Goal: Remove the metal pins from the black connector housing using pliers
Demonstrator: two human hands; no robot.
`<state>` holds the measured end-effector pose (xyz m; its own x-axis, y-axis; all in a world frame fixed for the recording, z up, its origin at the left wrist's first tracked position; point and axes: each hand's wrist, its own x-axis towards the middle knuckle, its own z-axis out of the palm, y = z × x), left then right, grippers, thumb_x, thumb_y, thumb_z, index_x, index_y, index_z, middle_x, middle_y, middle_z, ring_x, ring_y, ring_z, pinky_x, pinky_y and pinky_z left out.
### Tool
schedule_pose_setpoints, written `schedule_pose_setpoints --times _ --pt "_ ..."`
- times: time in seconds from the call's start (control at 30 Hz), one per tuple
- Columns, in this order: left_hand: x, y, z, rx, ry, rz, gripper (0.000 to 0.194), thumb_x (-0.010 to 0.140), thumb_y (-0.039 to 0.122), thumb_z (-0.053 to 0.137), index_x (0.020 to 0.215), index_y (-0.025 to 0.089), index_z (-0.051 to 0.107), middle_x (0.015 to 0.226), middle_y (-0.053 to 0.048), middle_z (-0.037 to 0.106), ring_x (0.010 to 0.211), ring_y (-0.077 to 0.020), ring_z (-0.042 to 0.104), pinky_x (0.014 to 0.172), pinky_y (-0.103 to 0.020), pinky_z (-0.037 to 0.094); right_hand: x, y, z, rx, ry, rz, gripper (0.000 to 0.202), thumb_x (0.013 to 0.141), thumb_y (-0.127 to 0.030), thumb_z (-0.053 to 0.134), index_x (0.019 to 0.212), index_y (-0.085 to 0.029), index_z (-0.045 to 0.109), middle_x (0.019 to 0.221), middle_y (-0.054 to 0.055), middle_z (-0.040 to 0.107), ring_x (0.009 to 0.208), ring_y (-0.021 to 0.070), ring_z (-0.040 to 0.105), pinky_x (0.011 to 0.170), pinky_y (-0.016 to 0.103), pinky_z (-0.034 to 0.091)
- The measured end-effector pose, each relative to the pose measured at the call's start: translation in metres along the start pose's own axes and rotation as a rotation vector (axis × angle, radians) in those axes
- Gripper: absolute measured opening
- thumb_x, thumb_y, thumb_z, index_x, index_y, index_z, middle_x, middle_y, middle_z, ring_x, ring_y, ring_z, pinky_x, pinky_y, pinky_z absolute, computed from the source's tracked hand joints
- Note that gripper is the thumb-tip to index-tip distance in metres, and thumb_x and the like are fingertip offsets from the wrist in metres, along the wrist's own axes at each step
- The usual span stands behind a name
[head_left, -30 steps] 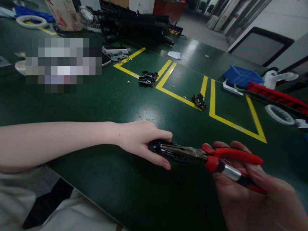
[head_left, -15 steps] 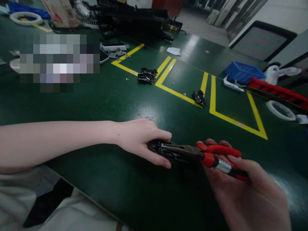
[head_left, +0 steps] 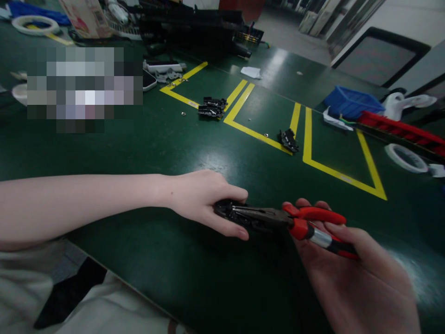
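Observation:
My left hand (head_left: 205,197) grips a black part (head_left: 224,208) between thumb and fingers, low over the green table. In my right hand (head_left: 361,278) are needle-nose pliers (head_left: 318,225) with red and black handles, the fingers and thumb around the handles. The long dark jaws of the pliers point left and reach onto the black part, near my left thumb and index finger. What the jaw tips pinch, if anything, I cannot make out. Much of the black part lies hidden under my left hand and the jaws.
Two similar black parts (head_left: 211,109) lie beyond my left hand, and another black part (head_left: 288,140) sits by the yellow tape lines (head_left: 342,178). A blue basket (head_left: 352,102), a red rack (head_left: 403,132) and a tape roll (head_left: 406,157) stand at the right. Small metal rings are scattered about.
Almost nothing differs. The pliers and my right hand have shifted very slightly left; both hands keep their holds, and the view has tilted a touch.

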<state>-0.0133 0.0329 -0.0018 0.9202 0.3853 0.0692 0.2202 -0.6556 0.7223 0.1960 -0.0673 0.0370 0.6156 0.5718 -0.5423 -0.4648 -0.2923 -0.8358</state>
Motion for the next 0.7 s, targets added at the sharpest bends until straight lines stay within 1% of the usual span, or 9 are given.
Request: schedule_pose_setpoints --times 0.1,0.23,0.3,0.4,0.53,0.63,0.7 --pt "0.0002 0.0006 0.0005 0.004 0.009 -0.009 0.044 0.086 0.062 0.063 0.077 0.021 0.049 0.058 0.006 0.050 0.054 -0.0121 0.048 0.054 -0.024 0.031 -0.0007 0.0021 -0.0019 -0.002 -0.014 -0.007 0.037 0.055 -0.021 0.076 0.092 -0.021 0.073 0.104 0.004 0.077 0.101 0.0239 0.073 0.079 0.029 0.063" --pt "0.0001 0.0008 0.0005 0.016 0.011 -0.028 0.044 0.086 0.061 0.064 0.076 0.021 0.048 0.058 0.006 0.050 0.054 -0.0121 0.047 0.054 -0.024 0.031 -0.0033 0.0008 -0.0009 0.021 0.010 0.012 0.033 0.058 -0.020 0.074 0.091 -0.021 0.073 0.104 0.005 0.077 0.100 0.0225 0.073 0.077 0.028 0.063" --pt "0.0002 0.0003 -0.0004 0.013 0.004 -0.025 0.044 0.086 0.062 0.063 0.076 0.021 0.049 0.059 0.005 0.050 0.055 -0.0122 0.048 0.054 -0.024 0.031 -0.0038 -0.0009 0.0007 0.007 0.015 0.025 0.032 0.058 -0.020 0.073 0.090 -0.022 0.073 0.103 0.005 0.077 0.102 0.0233 0.073 0.079 0.030 0.063" --pt "0.0007 -0.0007 -0.0024 0.000 -0.026 -0.020 0.044 0.086 0.063 0.062 0.078 0.021 0.051 0.060 0.005 0.052 0.057 -0.0124 0.050 0.054 -0.024 0.032 -0.0031 -0.0026 0.0032 -0.028 0.006 0.021 0.036 0.055 -0.022 0.073 0.091 -0.023 0.072 0.105 0.005 0.076 0.105 0.0254 0.072 0.083 0.033 0.062" --pt "0.0009 -0.0012 -0.0042 -0.018 -0.035 -0.008 0.043 0.086 0.061 0.063 0.078 0.021 0.052 0.061 0.005 0.052 0.057 -0.0121 0.049 0.054 -0.024 0.032 -0.0007 -0.0017 0.0035 -0.043 0.007 0.008 0.036 0.053 -0.023 0.072 0.089 -0.023 0.071 0.105 0.005 0.076 0.106 0.0264 0.072 0.086 0.034 0.062" --pt "0.0003 -0.0009 -0.0038 -0.030 -0.034 -0.008 0.043 0.086 0.062 0.064 0.078 0.021 0.051 0.061 0.005 0.051 0.056 -0.0119 0.048 0.054 -0.024 0.032 -0.0001 -0.0006 0.0017 -0.032 -0.004 0.001 0.040 0.052 -0.023 0.073 0.092 -0.021 0.071 0.105 0.006 0.076 0.106 0.0274 0.072 0.082 0.032 0.063" --pt "-0.0001 -0.0008 -0.0030 -0.034 -0.023 -0.011 0.044 0.086 0.062 0.064 0.077 0.021 0.051 0.061 0.005 0.051 0.056 -0.0119 0.048 0.055 -0.024 0.032 -0.0010 -0.0002 0.0007 -0.004 -0.007 -0.006 0.049 0.046 -0.020 0.077 0.095 -0.019 0.072 0.106 0.008 0.076 0.103 0.0277 0.072 0.076 0.028 0.064"
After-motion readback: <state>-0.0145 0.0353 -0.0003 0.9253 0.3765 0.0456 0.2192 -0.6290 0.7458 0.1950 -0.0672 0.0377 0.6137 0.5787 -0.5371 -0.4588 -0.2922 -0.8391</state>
